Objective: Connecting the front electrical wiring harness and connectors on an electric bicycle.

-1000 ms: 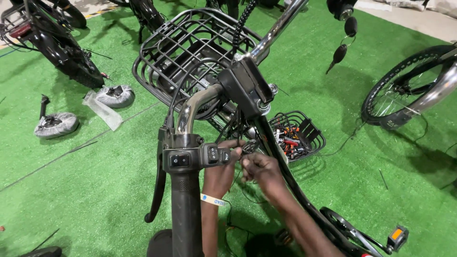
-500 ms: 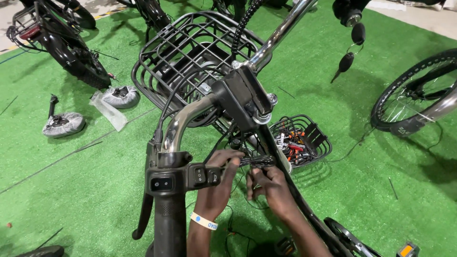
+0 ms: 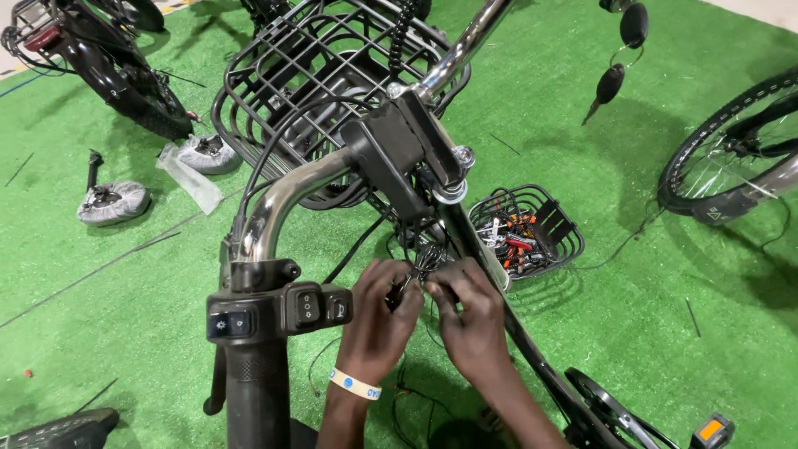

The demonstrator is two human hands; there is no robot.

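A: Far left, two wrapped parts lie on the green turf. Nearer, the handlebar grip and its switch cluster sit just beside the person's left hand, which wears a pale wristband

B: And that hand's fingers?

A: Curled together, pinched on the small bundle of thin wires hanging under the black stem housing. The right hand meets it from the other side, fingers likewise closed on the same wires, so the bundle sits right between both sets of fingertips, touching them

B: How should the person handle it?

A: Probably with a light pinch near the joint, keeping the strands slack and clear of the chrome handlebar; tugging could strain them. What exactly is being joined is too small to tell

B: Further right?

A: A small wire tray of tools rests on the turf near the frame, keys dangle above, and a wheel stands at the edge
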